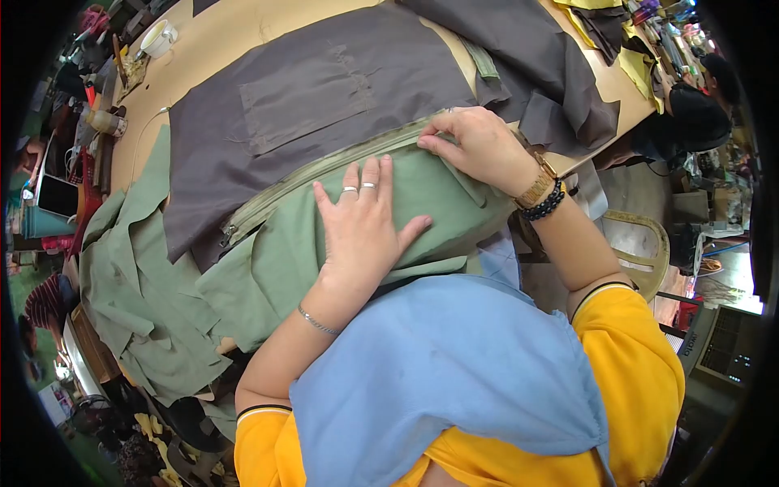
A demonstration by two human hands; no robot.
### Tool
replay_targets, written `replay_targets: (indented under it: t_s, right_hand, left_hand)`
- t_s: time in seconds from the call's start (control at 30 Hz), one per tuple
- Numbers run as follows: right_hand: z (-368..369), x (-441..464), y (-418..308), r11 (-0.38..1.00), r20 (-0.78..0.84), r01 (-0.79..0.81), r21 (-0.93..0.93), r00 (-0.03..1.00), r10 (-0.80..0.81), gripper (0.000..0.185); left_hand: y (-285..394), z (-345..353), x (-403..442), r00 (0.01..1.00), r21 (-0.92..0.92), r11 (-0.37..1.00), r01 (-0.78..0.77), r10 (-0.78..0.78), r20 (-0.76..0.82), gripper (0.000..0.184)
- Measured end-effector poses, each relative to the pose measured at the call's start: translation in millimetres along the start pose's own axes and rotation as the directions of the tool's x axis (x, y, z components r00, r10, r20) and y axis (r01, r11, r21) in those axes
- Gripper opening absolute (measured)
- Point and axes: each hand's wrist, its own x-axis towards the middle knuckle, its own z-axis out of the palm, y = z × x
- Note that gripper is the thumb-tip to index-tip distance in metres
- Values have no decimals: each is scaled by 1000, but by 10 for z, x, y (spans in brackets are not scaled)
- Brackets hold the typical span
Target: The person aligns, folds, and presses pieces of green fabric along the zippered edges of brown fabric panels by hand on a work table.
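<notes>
Blue cloth (446,365) fills the bottom centre, and just above it here's the left hand (359,223), fingers spread, palm down on green fabric (280,264) mid-frame. Up and right, the right hand (480,148) has thumb and forefinger pinching the edge of the zipper (324,173), which slants across the centre from lower left to upper right. Dark brown fabric (406,65) lies just above it on the table (217,42), white cup (159,38) upper left!
</notes>
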Motion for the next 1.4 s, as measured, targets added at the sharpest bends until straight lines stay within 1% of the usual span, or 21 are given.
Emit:
replay_targets:
  t_s: [0.03,0.07,0.13,0.2,0.33,0.63,0.73,0.83,0.9,0.93,1.0,1.1,1.13,1.23,1.33,1.4]
  right_hand:
    - [23,1,16,1000,-27,6,-21,1000,-6,23]
    - [24,3,12,999,-20,-35,17,999,35,23]
    - [22,9,-11,989,1,-116,95,993,117,24]
    - [13,36,-6,981,38,-158,110,987,155,25]
    - [11,91,34,965,82,-212,153,976,201,26]
    - [-20,145,29,957,138,-249,152,964,228,25]
    - [14,143,20,969,91,-217,117,974,207,25]
    - [50,139,-36,973,58,-222,69,974,219,24]
    - [41,144,-96,971,64,-238,4,969,237,19]
    - [34,143,-115,969,67,-244,-29,967,246,17]
    - [40,127,-115,976,52,-213,-43,975,215,16]
    - [63,67,-82,986,5,-153,-70,988,154,17]
    - [58,43,-60,988,-16,-133,-82,991,132,18]
    - [-35,-40,41,994,-55,-109,19,992,110,21]
    - [-139,-94,103,971,-8,-235,52,972,236,24]
    - [-123,-120,132,966,-32,-244,84,968,247,24]
  left_hand:
    - [0,2,0,1000,3,1000,-3,3,-6,93]
    - [-1,4,1,1000,7,1000,-6,6,-11,93]
    - [-7,-2,5,1000,10,1000,-9,9,-9,94]
    - [-13,-25,18,1000,9,1000,-12,12,3,94]
    - [-13,-9,38,999,4,1000,-20,20,-26,94]
    - [-11,-31,73,1000,32,999,-26,26,-14,94]
    - [-8,-46,83,1000,29,999,-25,25,-4,93]
    - [8,-61,105,1000,26,999,-21,20,21,93]
    - [41,-61,140,999,26,1000,-15,14,42,93]
    - [57,-17,157,999,10,999,-50,50,-4,93]
    - [98,104,187,988,-18,993,-120,118,-98,93]
    - [166,117,220,995,-34,995,-98,97,-32,92]
    - [167,117,227,995,-26,995,-98,97,-32,92]
    - [166,102,230,996,-21,996,-90,89,-27,92]
    - [145,84,248,995,-26,995,-96,95,-22,92]
    - [137,97,257,995,-23,995,-101,100,-24,92]
